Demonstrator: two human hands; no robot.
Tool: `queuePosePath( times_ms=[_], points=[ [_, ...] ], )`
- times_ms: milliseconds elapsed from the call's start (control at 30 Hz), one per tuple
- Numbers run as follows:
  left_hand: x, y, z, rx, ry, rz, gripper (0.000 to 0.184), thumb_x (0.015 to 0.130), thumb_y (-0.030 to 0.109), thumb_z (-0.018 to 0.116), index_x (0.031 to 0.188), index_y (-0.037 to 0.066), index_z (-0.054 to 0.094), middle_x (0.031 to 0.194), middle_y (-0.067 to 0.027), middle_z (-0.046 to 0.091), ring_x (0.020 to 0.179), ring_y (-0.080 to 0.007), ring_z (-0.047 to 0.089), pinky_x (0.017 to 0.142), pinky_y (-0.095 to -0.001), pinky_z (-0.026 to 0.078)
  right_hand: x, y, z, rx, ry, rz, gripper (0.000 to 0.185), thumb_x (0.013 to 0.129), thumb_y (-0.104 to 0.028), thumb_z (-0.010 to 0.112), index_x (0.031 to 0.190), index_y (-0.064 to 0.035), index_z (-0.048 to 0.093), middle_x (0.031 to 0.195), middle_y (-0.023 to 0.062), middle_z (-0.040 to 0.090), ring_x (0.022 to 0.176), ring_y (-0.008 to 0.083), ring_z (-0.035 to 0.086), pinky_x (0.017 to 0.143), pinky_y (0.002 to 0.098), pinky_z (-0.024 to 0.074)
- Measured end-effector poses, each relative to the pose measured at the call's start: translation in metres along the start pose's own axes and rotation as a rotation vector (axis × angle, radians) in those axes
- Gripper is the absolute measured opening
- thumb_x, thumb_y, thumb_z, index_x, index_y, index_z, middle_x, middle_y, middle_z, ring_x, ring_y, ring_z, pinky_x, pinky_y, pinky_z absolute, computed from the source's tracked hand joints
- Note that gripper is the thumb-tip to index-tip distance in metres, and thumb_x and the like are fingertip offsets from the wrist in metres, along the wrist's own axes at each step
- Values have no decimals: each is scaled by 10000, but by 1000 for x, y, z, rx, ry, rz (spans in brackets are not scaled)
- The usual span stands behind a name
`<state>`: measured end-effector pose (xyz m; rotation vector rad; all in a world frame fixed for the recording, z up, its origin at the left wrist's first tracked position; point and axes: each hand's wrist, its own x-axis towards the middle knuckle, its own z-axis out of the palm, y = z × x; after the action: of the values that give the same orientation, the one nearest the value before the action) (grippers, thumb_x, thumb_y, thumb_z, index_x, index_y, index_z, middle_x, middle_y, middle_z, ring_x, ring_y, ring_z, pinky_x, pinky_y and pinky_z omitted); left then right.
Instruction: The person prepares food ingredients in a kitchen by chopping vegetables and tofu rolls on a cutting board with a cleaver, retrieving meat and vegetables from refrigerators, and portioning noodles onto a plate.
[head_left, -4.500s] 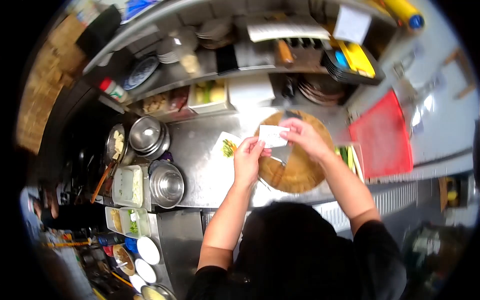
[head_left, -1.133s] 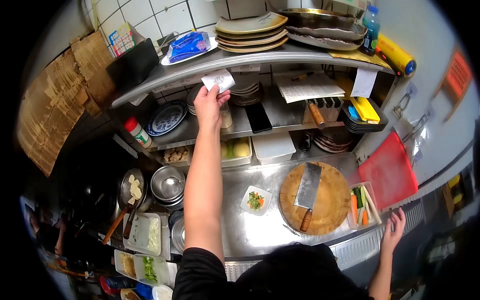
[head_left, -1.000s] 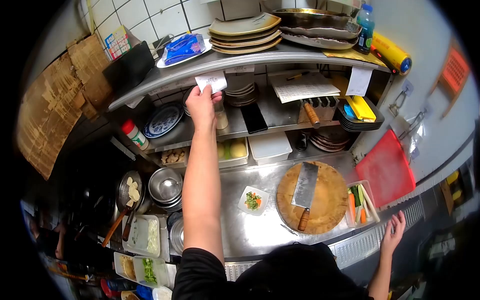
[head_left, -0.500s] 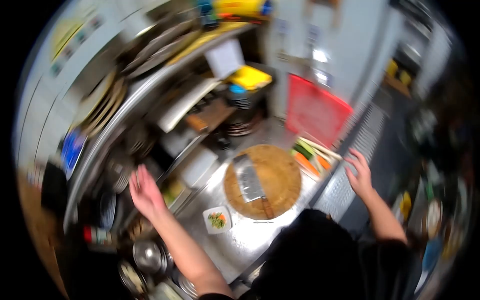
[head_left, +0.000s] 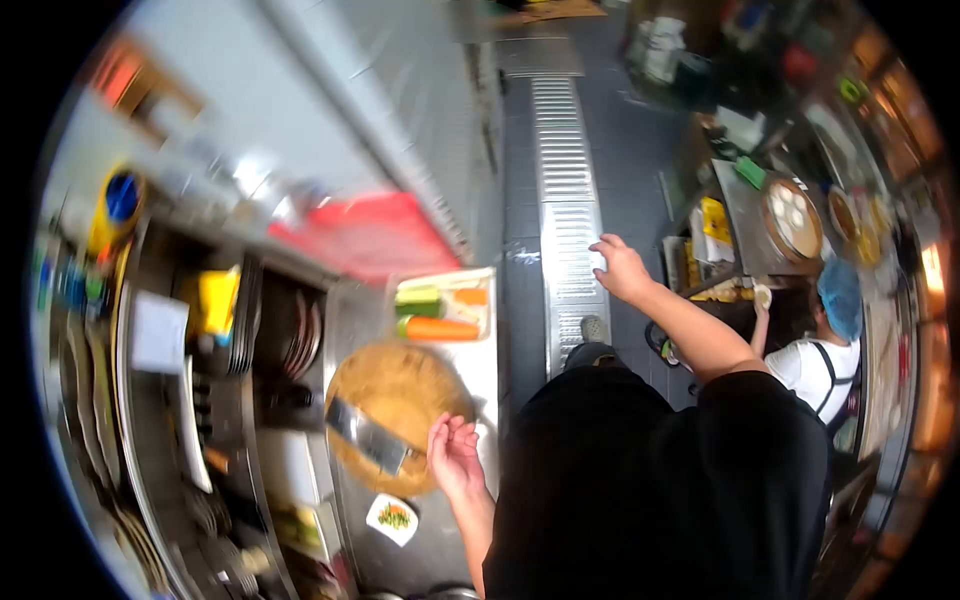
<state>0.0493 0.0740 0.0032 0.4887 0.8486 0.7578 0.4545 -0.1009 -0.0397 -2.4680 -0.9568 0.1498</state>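
Observation:
My left hand (head_left: 457, 458) is over the right edge of a round wooden chopping block (head_left: 395, 375), fingers loosely curled and apart, with nothing seen in it. On the block lies a cleaver (head_left: 368, 436), its wide blade flat; its handle is hard to make out beside my left hand. A small white dish (head_left: 393, 520) of chopped vegetables sits just below the block. Above the block is a tray (head_left: 490, 310) holding a carrot (head_left: 438, 328) and pieces of cucumber (head_left: 419, 302). My right hand (head_left: 620, 268) hangs in the air over the floor, bent fingers apart, holding nothing visible.
A metal floor drain (head_left: 570, 240) runs ahead along the dark floor. On the left, a shelf unit (head_left: 265, 470) holds plates and utensils. A red board (head_left: 375, 235) leans by the wall. On the right, a co-worker (head_left: 825, 350) in a blue hair cap is near a counter.
The view has swung to the right, bringing the floor drain and co-worker into sight. My left hand has moved from beside the shelves to the chopping block. Cleaver and dish stay put.

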Motion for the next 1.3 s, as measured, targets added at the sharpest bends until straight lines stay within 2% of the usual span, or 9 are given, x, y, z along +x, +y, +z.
queuePosePath(
  times_ms=[100,233,300,367,467,567,633,1033,1300],
  points=[
    [32,-36,50,122,-16,-81,262,982,133,556,1184,-29,600,946,-150,701,757,-264,699,645,-331,579,16,70,-17,38,-74,169,495,743,35,623,1233,-37,643,1458,260,465,1207,436,575,1035,464,484],
    [99,-87,133,296,-87,-72,253,969,148,586,1159,-16,616,941,-142,708,776,-250,706,666,-340,589,30,145,-52,158,-162,366,627,732,31,639,1344,-90,583,1607,247,244,1332,444,479,1090,461,441],
    [152,-100,170,514,-253,-31,337,962,154,602,1250,-20,586,1028,-155,706,908,-252,701,795,-362,570,32,184,-45,5,-138,223,666,741,69,594,1387,-89,556,1626,251,184,1420,448,364,1172,465,343],
    [194,-114,230,580,-207,137,441,967,167,606,1353,-29,522,1193,-174,677,1107,-255,651,951,-374,506,31,211,-47,130,-42,182,664,744,106,547,1383,-73,555,1618,263,200,1458,457,286,1216,476,257],
    [273,-112,324,722,-221,308,542,977,154,592,1459,-32,426,1445,-192,526,1322,-280,514,1106,-385,395,13,234,-58,290,-10,313,563,787,3,677,1338,-62,584,1521,224,400,1372,401,441,1134,427,401],
    [329,-101,404,898,-213,530,590,979,124,597,1506,-19,374,1541,-195,421,1417,-286,415,1175,-393,318,13,244,-58,177,137,347,495,770,-37,716,1256,-58,630,1025,140,599,951,328,626,853,406,530],
    [354,-99,442,948,-172,639,614,969,90,616,1512,-26,355,1555,-208,397,1448,-284,379,1185,-385,306,20,250,-57,188,133,370,496,736,15,656,1227,-53,646,933,146,590,855,322,624,767,398,526],
    [500,-104,578,1230,-129,1279,674,916,4,600,1527,-30,316,1517,-218,427,1387,-365,440,1151,-439,357,281,307,-43,312,-245,391,535,764,-103,829,1266,-56,650,1152,205,680,854,260,707,821,380,567],
    [565,-126,641,948,146,1105,832,937,100,648,1560,-77,125,1607,-310,131,1477,-402,245,1194,-508,266,482,393,-30,75,-413,241,548,862,-312,751,1307,-23,613,1205,225,675,1026,343,700,938,436,527]
  ],
)
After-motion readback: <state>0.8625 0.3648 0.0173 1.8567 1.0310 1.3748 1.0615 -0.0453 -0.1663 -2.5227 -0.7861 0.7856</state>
